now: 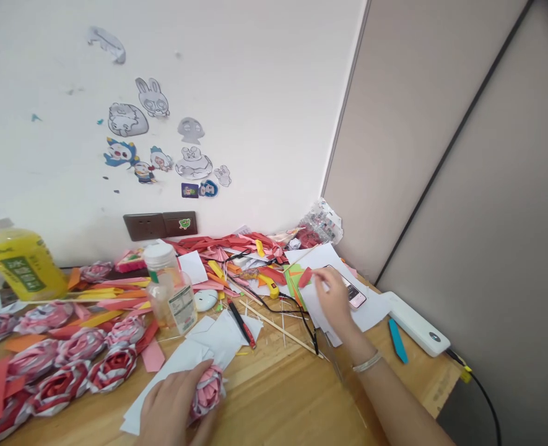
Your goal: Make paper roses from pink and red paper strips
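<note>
My left hand (171, 402) is closed around a pink and white paper rose (207, 391) at the front of the wooden table. White paper sheets (171, 378) lie partly beneath that hand. Farther back on the right, my right hand (334, 297) reaches over a white sheet, thumb and fingers pinched together. At its fingertips is a small folded red paper piece (305, 277), above green paper (294, 282). Just behind this hand a phone (356, 294) lies on the white sheet, partly covered by it.
Finished paper roses (62, 387) crowd the left side. A yellow bottle (23, 263) and a clear jar (171, 297) stand behind. A red-black pen (242, 324), wooden sticks (280, 328), a yellow glue gun (269, 285), cables, a blue strip (398, 341) and a white power strip (415, 322) lie around.
</note>
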`<state>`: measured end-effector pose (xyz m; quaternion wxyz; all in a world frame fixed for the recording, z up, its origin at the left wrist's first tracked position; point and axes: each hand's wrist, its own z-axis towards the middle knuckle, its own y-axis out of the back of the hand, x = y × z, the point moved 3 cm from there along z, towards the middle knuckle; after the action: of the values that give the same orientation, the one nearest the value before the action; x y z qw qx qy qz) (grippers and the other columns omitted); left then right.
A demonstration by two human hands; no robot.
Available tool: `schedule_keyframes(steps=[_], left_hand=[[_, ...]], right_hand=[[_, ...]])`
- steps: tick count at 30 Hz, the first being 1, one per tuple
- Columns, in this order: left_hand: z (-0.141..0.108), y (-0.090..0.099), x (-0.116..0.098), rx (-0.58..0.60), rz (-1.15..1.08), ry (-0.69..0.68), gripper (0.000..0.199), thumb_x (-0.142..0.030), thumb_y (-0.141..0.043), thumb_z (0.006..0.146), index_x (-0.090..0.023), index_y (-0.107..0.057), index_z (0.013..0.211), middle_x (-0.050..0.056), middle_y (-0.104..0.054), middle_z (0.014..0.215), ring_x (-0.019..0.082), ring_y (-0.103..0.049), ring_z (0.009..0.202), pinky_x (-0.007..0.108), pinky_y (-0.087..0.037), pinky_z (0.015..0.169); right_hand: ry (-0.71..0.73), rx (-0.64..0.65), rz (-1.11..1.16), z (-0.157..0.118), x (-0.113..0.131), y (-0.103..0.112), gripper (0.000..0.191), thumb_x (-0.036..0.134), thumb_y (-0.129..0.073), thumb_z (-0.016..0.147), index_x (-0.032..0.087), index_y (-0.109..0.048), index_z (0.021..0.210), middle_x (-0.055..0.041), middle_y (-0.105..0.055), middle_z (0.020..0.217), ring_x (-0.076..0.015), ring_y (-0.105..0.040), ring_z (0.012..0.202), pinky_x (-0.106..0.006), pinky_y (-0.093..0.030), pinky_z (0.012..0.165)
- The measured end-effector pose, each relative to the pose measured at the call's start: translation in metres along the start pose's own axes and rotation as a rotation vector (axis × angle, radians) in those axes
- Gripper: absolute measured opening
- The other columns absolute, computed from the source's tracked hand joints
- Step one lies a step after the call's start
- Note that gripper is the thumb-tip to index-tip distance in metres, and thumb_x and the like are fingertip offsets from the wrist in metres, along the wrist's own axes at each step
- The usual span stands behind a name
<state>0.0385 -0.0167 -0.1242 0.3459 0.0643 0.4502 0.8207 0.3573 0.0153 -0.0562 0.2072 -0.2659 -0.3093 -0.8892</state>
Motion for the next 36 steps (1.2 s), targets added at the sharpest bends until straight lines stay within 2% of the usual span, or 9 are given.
schedule_keyframes(steps=[2, 4, 7, 10, 13, 17, 22, 29, 36], left_hand=[[0.001, 0.001, 0.001, 0.005, -0.009, 0.021, 0.034, -0.033, -0.055, 0.079, -0.026, -0.048, 0.112, 0.003, -0.068, 0.093, 0.024, -0.064, 0.084, 0.037, -0.045, 0.074], [0.002, 0.001, 0.002, 0.004, -0.021, 0.039, 0.033, -0.035, -0.055, 0.08, -0.026, -0.048, 0.111, 0.003, -0.069, 0.092, 0.024, -0.064, 0.083, 0.037, -0.046, 0.073], [0.002, -0.001, 0.003, -0.01, -0.052, 0.038, 0.035, -0.038, -0.057, 0.079, -0.026, -0.048, 0.11, 0.003, -0.069, 0.09, 0.024, -0.064, 0.08, 0.037, -0.047, 0.071], [0.002, -0.002, 0.004, -0.014, -0.08, 0.03, 0.037, -0.038, -0.059, 0.077, -0.026, -0.047, 0.111, 0.002, -0.069, 0.091, 0.024, -0.065, 0.08, 0.036, -0.047, 0.07], [0.001, -0.002, 0.003, -0.002, -0.093, 0.022, 0.037, -0.038, -0.06, 0.076, -0.027, -0.049, 0.11, 0.002, -0.069, 0.091, 0.024, -0.065, 0.081, 0.036, -0.046, 0.071], [-0.002, -0.004, 0.002, -0.012, -0.096, 0.068, 0.035, -0.038, -0.058, 0.076, -0.026, -0.051, 0.108, 0.003, -0.069, 0.089, 0.025, -0.064, 0.08, 0.038, -0.045, 0.073], [-0.006, -0.009, 0.005, -0.032, -0.103, 0.202, 0.053, -0.042, -0.056, 0.073, -0.021, -0.045, 0.12, 0.006, -0.067, 0.094, 0.027, -0.062, 0.086, 0.04, -0.045, 0.077], [-0.008, -0.014, 0.008, -0.015, -0.088, 0.208, 0.051, -0.043, -0.054, 0.073, -0.02, -0.046, 0.118, 0.007, -0.067, 0.093, 0.028, -0.062, 0.085, 0.041, -0.044, 0.077], [-0.005, -0.007, 0.005, -0.024, -0.073, 0.22, 0.047, -0.04, -0.052, 0.076, -0.019, -0.044, 0.117, 0.009, -0.067, 0.095, 0.028, -0.062, 0.087, 0.042, -0.044, 0.079]], right_hand=[[0.147, 0.142, 0.073, -0.018, 0.049, -0.027, 0.015, 0.021, -0.05, 0.082, 0.022, -0.064, 0.08, -0.0025, -0.066, 0.083, -0.0177, -0.058, 0.083, -0.03, -0.046, 0.079], [0.325, 0.31, 0.18, -0.042, 0.091, -0.051, 0.015, 0.016, -0.05, 0.083, 0.021, -0.064, 0.084, -0.0029, -0.066, 0.085, -0.0171, -0.057, 0.085, -0.029, -0.045, 0.078], [0.451, 0.433, 0.261, -0.076, 0.124, -0.073, 0.011, 0.019, -0.052, 0.084, 0.019, -0.063, 0.085, -0.0034, -0.064, 0.082, -0.0166, -0.055, 0.079, -0.029, -0.044, 0.074], [0.423, 0.469, 0.287, -0.098, 0.126, -0.08, 0.012, 0.023, -0.052, 0.086, 0.018, -0.062, 0.09, -0.0038, -0.063, 0.085, -0.0165, -0.054, 0.081, -0.029, -0.044, 0.076], [0.376, 0.481, 0.33, -0.107, 0.121, -0.078, 0.017, 0.027, -0.05, 0.088, 0.018, -0.061, 0.097, -0.0048, -0.063, 0.088, -0.0171, -0.054, 0.084, -0.03, -0.043, 0.079], [0.345, 0.484, 0.344, -0.11, 0.121, -0.074, 0.017, 0.026, -0.049, 0.089, 0.018, -0.06, 0.098, -0.0052, -0.062, 0.088, -0.0176, -0.054, 0.085, -0.03, -0.043, 0.078], [0.35, 0.469, 0.367, -0.112, 0.123, -0.072, 0.014, 0.025, -0.047, 0.089, 0.018, -0.059, 0.092, -0.0051, -0.062, 0.087, -0.0175, -0.054, 0.084, -0.03, -0.043, 0.077], [0.379, 0.456, 0.35, -0.113, 0.121, -0.073, 0.014, 0.026, -0.046, 0.09, 0.019, -0.058, 0.088, -0.0041, -0.061, 0.085, -0.0168, -0.053, 0.083, -0.03, -0.042, 0.076], [0.395, 0.435, 0.329, -0.113, 0.121, -0.072, 0.015, 0.026, -0.045, 0.09, 0.019, -0.058, 0.089, -0.0044, -0.062, 0.084, -0.0176, -0.053, 0.082, -0.031, -0.042, 0.074]])
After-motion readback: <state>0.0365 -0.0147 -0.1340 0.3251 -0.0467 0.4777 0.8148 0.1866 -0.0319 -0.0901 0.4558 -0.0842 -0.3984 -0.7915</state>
